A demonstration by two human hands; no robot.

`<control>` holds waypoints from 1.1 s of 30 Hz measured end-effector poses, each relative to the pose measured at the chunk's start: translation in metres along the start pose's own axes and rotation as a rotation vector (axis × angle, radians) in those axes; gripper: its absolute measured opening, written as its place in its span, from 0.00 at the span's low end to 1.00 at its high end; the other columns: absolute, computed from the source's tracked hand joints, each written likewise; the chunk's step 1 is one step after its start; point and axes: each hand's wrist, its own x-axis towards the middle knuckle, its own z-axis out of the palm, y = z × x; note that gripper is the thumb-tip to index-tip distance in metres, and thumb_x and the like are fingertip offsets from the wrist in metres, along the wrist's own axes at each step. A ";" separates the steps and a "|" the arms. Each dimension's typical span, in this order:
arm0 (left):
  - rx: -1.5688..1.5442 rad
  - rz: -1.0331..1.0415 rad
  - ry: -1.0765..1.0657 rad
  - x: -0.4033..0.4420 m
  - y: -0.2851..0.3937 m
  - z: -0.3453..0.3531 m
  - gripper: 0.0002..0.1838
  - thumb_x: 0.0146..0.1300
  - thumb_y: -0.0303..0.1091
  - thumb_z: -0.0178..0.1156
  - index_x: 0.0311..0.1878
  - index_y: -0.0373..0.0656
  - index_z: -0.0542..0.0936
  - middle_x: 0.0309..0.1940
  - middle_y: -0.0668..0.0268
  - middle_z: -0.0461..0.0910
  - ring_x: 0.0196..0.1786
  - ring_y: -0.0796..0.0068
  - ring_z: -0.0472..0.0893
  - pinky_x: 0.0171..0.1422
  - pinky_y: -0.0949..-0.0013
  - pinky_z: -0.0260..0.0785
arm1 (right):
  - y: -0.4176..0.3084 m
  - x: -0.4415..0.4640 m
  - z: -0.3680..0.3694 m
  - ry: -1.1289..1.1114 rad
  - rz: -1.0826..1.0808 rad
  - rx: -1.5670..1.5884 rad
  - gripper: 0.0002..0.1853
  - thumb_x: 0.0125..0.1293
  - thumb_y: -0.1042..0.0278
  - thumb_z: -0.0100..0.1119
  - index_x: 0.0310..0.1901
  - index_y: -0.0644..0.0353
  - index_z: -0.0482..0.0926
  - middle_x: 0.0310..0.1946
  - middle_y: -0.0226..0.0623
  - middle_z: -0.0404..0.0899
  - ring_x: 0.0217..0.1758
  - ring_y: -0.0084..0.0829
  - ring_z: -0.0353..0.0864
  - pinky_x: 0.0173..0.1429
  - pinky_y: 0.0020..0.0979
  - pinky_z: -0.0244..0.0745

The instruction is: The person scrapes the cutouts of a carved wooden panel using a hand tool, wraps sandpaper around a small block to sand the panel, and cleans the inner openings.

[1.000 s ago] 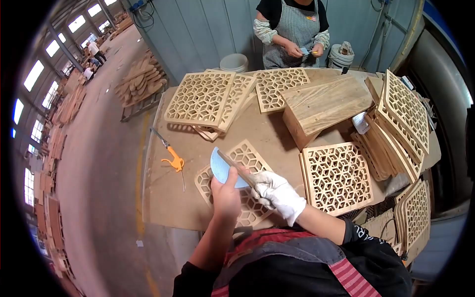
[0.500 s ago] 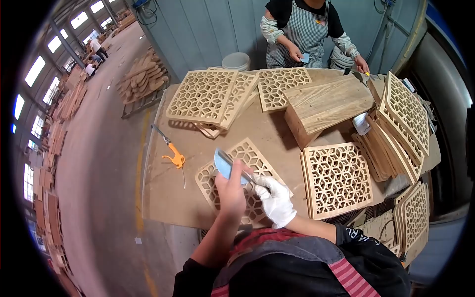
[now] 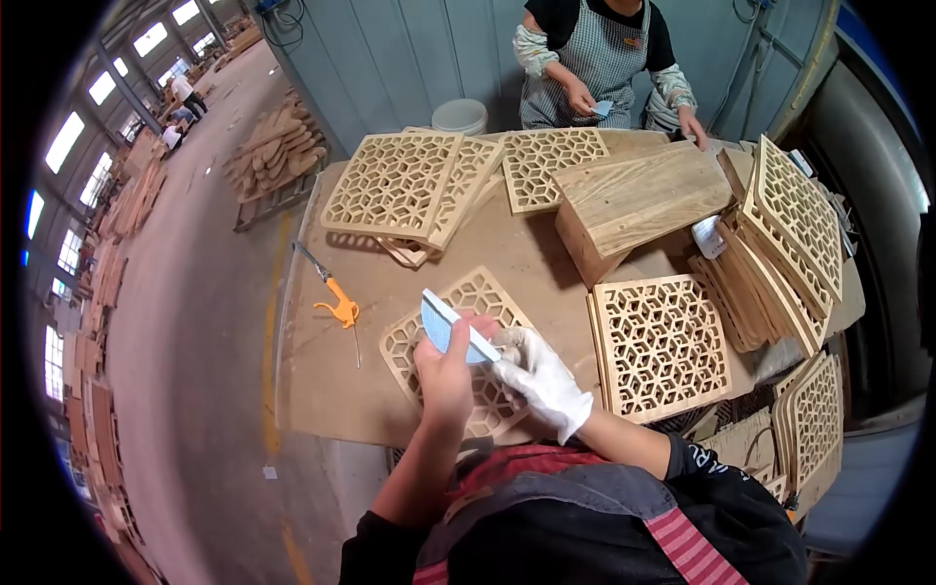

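A half-round piece of folded blue sandpaper (image 3: 441, 330) is held up over the table. My bare left hand (image 3: 448, 366) is closed around it, thumb along its face. At its lower right end, the white-gloved right hand (image 3: 541, 380) pinches the tip between thumb and fingers. Beneath both hands lies a wooden lattice panel (image 3: 487, 292) with cut-out hexagon patterns, partly covered by my hands and the sandpaper. An orange air blow gun (image 3: 341, 309) rests on the tabletop to the left of that panel.
Lattice panels (image 3: 395, 185) are stacked at the back left, with another stack (image 3: 661, 346) on the right. A wooden block (image 3: 643, 190) and leaning panels (image 3: 799, 219) stand beyond. Across the table (image 3: 322, 390), a co-worker (image 3: 595, 68) holds a small blue piece.
The sandpaper has turned so its pale folded edge shows more. My gloved right hand has shifted slightly at its end. The co-worker's hand at the right has moved left a little.
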 end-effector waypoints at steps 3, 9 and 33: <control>0.008 -0.006 -0.031 -0.002 -0.001 -0.001 0.15 0.75 0.30 0.49 0.56 0.26 0.70 0.47 0.46 0.81 0.51 0.57 0.83 0.57 0.60 0.77 | -0.001 0.001 -0.007 -0.184 0.104 0.148 0.13 0.74 0.56 0.51 0.47 0.59 0.71 0.27 0.27 0.75 0.20 0.16 0.69 0.21 0.19 0.63; -0.021 -0.051 -0.060 -0.004 0.003 -0.001 0.14 0.74 0.28 0.48 0.54 0.26 0.71 0.48 0.46 0.80 0.52 0.55 0.83 0.58 0.59 0.77 | -0.013 0.000 -0.011 -0.266 0.165 0.053 0.20 0.75 0.46 0.47 0.36 0.56 0.73 0.23 0.24 0.73 0.21 0.14 0.67 0.23 0.19 0.62; -0.170 -0.113 -0.013 0.000 -0.010 -0.005 0.20 0.78 0.40 0.47 0.56 0.31 0.74 0.40 0.65 0.78 0.42 0.76 0.77 0.51 0.72 0.69 | 0.019 0.008 0.005 0.043 -0.085 -0.223 0.17 0.74 0.58 0.52 0.47 0.64 0.81 0.28 0.33 0.79 0.30 0.26 0.77 0.37 0.30 0.72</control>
